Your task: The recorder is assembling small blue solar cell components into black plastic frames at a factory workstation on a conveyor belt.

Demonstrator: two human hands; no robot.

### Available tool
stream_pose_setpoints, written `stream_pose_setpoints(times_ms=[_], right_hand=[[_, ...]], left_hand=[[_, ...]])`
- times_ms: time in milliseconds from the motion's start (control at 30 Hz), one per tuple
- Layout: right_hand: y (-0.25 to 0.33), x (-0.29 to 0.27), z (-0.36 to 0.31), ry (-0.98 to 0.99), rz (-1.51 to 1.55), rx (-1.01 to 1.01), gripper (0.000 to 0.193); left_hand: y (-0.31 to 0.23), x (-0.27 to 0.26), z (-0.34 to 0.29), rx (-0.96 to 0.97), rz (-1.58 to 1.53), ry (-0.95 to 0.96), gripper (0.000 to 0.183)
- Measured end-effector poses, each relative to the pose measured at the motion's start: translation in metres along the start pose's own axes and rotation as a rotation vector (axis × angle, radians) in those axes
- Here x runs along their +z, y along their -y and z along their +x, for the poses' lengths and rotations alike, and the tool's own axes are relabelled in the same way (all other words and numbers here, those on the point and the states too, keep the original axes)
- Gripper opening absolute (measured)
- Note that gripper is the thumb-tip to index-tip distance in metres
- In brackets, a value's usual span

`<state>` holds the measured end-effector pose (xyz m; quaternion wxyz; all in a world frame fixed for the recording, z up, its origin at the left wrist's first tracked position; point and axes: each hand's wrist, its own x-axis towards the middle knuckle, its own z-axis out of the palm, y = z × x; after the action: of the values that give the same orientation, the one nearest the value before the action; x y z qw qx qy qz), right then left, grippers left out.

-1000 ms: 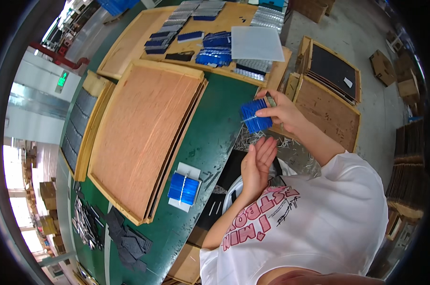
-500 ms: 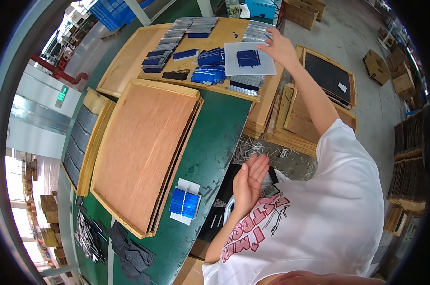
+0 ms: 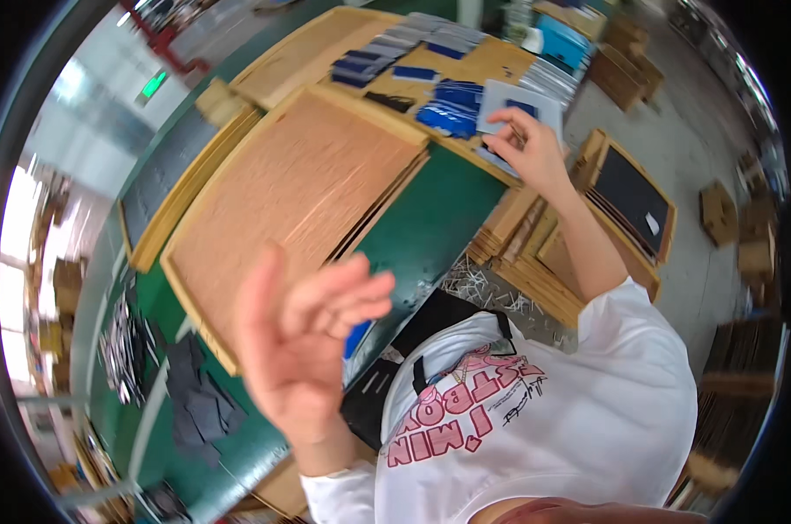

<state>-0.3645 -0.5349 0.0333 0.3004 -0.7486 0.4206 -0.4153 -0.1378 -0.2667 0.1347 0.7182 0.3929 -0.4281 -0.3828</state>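
Observation:
My left hand (image 3: pixel 312 341) is raised above the green table's near edge, blurred, its fingers apart and nothing visible in it. Behind its fingertips a small blue bundle (image 3: pixel 355 339) shows in part. Farther off, my right hand (image 3: pixel 531 153) hovers by the near edge of a white sheet (image 3: pixel 548 106). Its fingers curl toward the thumb, and anything thin between them is too small to make out. Dark blue strips (image 3: pixel 521 107) lie on the sheet, partly behind the hand. To its left is a pile of bright blue strips (image 3: pixel 452 109); silver strips (image 3: pixel 548 79) lie beyond.
A stack of wood-framed panels (image 3: pixel 299 175) covers much of the green table (image 3: pixel 430 205). Dark grey pieces (image 3: pixel 199 402) and thin offcuts (image 3: pixel 127 349) lie at its lower left. More wooden frames (image 3: pixel 544 266) are stacked on the right, near cardboard boxes (image 3: pixel 717 214).
My left hand has risen and swung left from my chest over the table. My right hand has drawn back from the silver strips, toward me. The view has shifted.

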Motion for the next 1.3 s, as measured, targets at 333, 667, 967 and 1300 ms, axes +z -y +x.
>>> stream_pose_setpoints(times_ms=[333,667,967,1300], right_hand=[[0.080,0.113,-0.044,0.399,0.116,-0.309,0.015],[0.090,0.162,-0.088,0.791,0.224,-0.587,0.024],[0.078,0.176,-0.079,0.800,0.273,-0.558,0.031],[0.082,0.178,-0.091,0.892,0.282,-0.388,0.030]], left_hand=[[-0.117,-0.073,-0.041,0.529,-0.128,0.214,0.116],[-0.181,-0.079,-0.131,0.698,0.018,0.125,0.116],[-0.065,-0.096,-0.080,0.518,0.263,-0.272,0.040],[0.077,-0.131,-0.132,-0.080,1.032,-0.309,0.026]])
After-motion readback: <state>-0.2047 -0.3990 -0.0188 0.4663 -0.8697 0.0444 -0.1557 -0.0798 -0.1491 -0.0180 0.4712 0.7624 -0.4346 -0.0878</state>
